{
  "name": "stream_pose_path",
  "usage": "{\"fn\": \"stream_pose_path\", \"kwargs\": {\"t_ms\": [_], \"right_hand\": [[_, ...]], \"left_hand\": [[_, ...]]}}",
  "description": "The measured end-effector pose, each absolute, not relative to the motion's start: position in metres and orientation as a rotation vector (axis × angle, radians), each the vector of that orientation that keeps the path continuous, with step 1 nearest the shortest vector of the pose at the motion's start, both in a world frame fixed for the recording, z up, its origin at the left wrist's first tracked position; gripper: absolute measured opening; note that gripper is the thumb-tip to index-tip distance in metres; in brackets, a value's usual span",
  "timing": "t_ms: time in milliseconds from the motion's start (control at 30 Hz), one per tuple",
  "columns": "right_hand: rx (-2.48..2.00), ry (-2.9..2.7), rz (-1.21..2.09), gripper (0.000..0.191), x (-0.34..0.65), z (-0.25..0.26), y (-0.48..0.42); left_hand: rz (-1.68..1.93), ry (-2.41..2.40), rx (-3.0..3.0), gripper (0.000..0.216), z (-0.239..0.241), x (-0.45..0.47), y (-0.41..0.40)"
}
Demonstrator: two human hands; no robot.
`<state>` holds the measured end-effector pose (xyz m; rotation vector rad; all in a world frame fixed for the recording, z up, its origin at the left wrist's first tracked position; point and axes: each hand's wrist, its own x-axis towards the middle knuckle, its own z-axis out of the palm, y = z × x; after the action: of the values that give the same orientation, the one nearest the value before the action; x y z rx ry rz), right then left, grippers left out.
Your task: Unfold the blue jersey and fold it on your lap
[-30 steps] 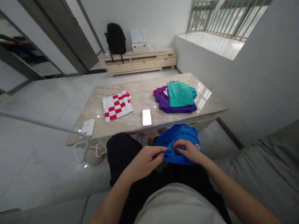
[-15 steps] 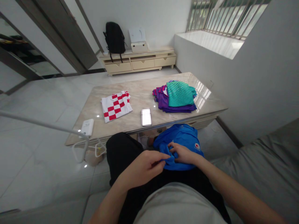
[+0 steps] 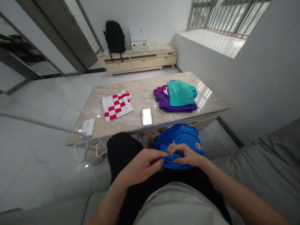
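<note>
Now both hands, left [image 3: 142, 164] and right [image 3: 185, 156], have bunched the blue shirt [image 3: 181, 139] tighter in a closed grip.

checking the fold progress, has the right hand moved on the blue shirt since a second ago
Yes. The right hand has slid left along the blue shirt, away from its red badge, meeting the left hand.

Bare forearms, no sleeves in view, light grey top, black trousers, seated person

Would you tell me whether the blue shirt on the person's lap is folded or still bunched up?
Bunched up. The blue shirt lies crumpled on the lap, its near edge gathered between the left hand and right hand.
</note>
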<state>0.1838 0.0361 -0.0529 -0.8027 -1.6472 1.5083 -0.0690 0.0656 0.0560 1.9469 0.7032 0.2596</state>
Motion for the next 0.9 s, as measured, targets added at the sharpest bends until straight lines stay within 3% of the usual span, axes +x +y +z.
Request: {"fn": "stream_pose_path", "kwargs": {"t_ms": [200, 367, 467, 633, 900], "right_hand": [[-0.955, -1.630, 1.292, 0.021, 0.189, -0.033, 0.035], [-1.237, -1.867, 0.716, 0.010, 0.207, -0.010, 0.039], [-1.238, -1.993, 0.539, 0.016, 0.214, 0.000, 0.043], [-1.194, -2.078, 0.687, 0.033, 0.212, -0.007, 0.047], [-1.053, -1.716, 0.944, 0.015, 0.195, -0.017, 0.041]], "left_hand": [[0.290, 0.754, 1.975, 0.034, 0.061, -0.072, 0.069], [0.333, 0.840, 2.130, 0.039, 0.060, -0.075, 0.076], [0.334, 0.823, 2.214, 0.042, 0.060, -0.074, 0.080], [0.342, 0.812, 2.258, 0.043, 0.064, -0.068, 0.082], [0.313, 0.747, 2.251, 0.056, 0.061, -0.063, 0.078]]}}
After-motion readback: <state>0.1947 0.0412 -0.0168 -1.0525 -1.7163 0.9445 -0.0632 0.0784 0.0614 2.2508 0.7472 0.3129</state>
